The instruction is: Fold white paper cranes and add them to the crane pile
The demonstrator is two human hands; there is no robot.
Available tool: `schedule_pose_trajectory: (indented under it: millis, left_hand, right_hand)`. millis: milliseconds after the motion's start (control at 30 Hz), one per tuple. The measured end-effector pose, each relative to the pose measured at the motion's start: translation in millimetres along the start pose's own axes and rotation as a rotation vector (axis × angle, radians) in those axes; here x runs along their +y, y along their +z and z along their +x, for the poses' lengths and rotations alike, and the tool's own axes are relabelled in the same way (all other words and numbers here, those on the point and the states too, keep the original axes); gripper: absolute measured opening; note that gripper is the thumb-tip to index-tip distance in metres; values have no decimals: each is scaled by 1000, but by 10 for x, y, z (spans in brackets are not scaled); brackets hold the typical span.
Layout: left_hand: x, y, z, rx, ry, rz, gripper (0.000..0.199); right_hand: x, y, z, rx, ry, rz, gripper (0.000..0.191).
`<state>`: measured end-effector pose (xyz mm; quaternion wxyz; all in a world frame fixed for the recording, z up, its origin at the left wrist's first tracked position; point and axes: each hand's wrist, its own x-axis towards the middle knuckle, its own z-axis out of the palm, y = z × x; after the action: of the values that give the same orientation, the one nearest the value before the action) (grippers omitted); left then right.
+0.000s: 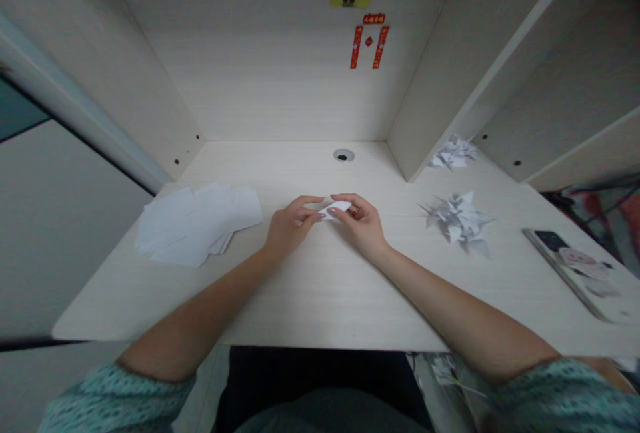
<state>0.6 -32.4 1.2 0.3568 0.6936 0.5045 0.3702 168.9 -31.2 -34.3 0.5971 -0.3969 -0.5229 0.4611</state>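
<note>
Between my two hands is a small piece of folded white paper, raised a little over the desk's middle. My left hand pinches its left end between thumb and fingers. On the right end, my right hand grips with the thumb laid on the near face and the fingers behind. Parts of the paper are covered by my fingers. To the left lies a spread stack of white paper sheets. Over on the right sits a pile of folded white paper pieces with pointed tips.
A second pile of folded paper is at the back right, beside the upright divider. A phone lies near the right side. The pale desk has a round cable hole at the back. Red stickers decorate the back panel.
</note>
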Motion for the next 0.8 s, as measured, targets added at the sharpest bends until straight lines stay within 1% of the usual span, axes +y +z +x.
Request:
schedule_pose_trajectory:
  millis: [133,233,400,533,700,800]
  left_hand:
    - [-27,22,-3,84,42,28,25]
    - [-63,33,2,112,51,36,23]
    - [-71,43,4,133,17,-51,24]
    - [-49,44,4,157,-18,-72,24]
    - [-48,31,7,117,-35,-119,26]
    - [-56,23,12,94,-29,-95,26]
  right_hand:
    - [0,-8,6,88,18,-1,33]
    - [-20,-14,11,112,19,1,34]
    - [-36,-24,11,134,38,24,33]
    - [-35,-32,4,154,43,39,33]
    - [-37,-37,-2,167,49,3,34]
    - [-35,-39,0,166,48,-13,35]
